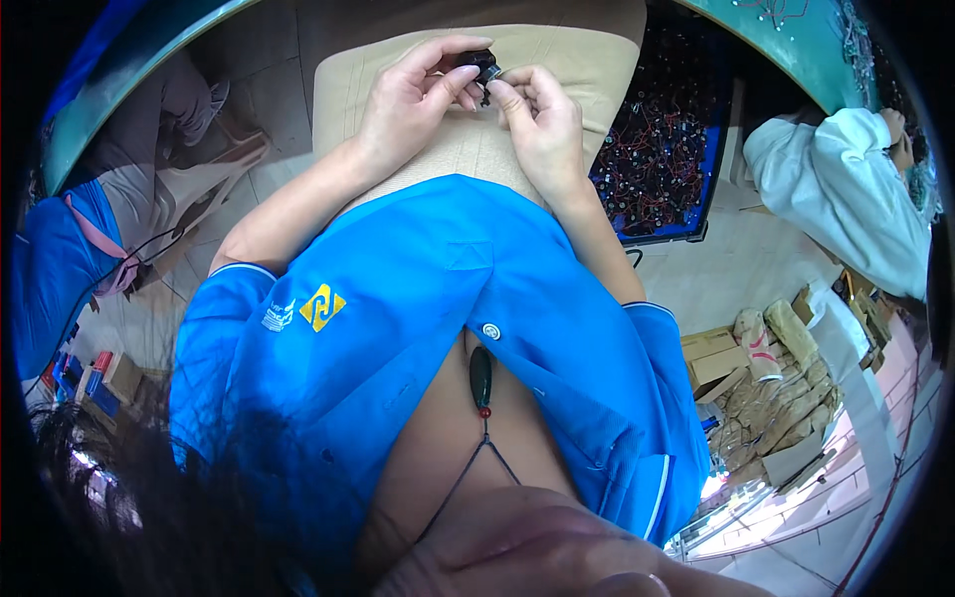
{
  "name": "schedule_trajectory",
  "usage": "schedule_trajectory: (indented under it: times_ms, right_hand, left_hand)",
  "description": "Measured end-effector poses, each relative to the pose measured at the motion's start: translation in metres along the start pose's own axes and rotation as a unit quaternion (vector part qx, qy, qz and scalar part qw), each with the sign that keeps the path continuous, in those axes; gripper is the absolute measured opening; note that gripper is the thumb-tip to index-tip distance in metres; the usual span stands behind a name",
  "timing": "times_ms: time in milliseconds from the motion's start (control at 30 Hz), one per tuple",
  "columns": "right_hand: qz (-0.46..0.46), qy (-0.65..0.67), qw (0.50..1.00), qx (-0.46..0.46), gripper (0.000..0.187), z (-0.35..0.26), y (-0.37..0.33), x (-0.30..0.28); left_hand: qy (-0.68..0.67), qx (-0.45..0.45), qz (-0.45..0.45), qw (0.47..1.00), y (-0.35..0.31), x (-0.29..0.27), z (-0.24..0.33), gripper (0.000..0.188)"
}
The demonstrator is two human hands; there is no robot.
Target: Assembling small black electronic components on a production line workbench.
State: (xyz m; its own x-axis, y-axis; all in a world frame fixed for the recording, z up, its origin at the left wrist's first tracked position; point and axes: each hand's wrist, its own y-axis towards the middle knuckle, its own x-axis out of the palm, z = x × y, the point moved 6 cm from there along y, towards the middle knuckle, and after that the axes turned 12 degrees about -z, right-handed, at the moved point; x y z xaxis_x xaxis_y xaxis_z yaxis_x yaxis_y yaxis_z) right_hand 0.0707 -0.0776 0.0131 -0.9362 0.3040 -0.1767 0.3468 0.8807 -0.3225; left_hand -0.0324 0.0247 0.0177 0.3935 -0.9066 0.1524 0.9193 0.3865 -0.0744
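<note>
My left hand (418, 99) is closed round a small black part (479, 62), held between thumb and fingers over my lap. The part has a shiny, silvery piece on its right side; its exact kind is too small to tell. Up against that silvery side, the thumb and bent fingers of my right hand (545, 121) pinch the same part. Fingers from both sides hide much of it. Below the hands, beige cloth (418, 164) covers my lap.
Right of my lap stands a blue bin (708, 189) heaped with small dark parts and red wires. A co-worker's pale sleeve (846, 189) is beyond it; another person in blue (45, 269) sits left. Cardboard boxes (711, 358) lie at lower right. A green table edge (796, 50) curves above.
</note>
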Motion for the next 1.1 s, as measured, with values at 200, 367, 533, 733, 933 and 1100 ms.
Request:
schedule_trajectory:
  times_ms: [200, 367, 533, 733, 933, 1100]
  right_hand:
    - [0.017, -0.074, 0.996, -0.047, 0.004, -0.014, -0.006, -0.003]
    - [0.012, -0.053, 0.997, -0.059, 0.003, -0.008, -0.005, 0.000]
    - [0.025, -0.094, 0.989, -0.107, 0.002, -0.013, -0.004, 0.001]
    - [0.026, -0.120, 0.988, -0.090, 0.002, -0.015, -0.005, 0.000]
    - [0.042, -0.190, 0.975, -0.109, 0.002, -0.022, -0.008, -0.001]
    - [0.042, -0.260, 0.960, -0.095, 0.004, -0.026, -0.007, -0.001]
  left_hand:
    - [0.005, -0.009, 0.018, 1.000, 0.003, 0.001, -0.004, 0.028]
    - [0.034, 0.027, 0.011, 0.999, 0.005, 0.003, -0.002, 0.030]
    - [0.066, 0.020, 0.030, 0.997, 0.005, 0.004, -0.001, 0.032]
    - [0.043, -0.042, -0.005, 0.998, 0.004, 0.004, -0.006, 0.034]
    - [0.033, -0.053, -0.011, 0.998, 0.004, 0.005, -0.007, 0.032]
    - [0.051, -0.062, -0.011, 0.997, 0.006, 0.003, -0.009, 0.030]
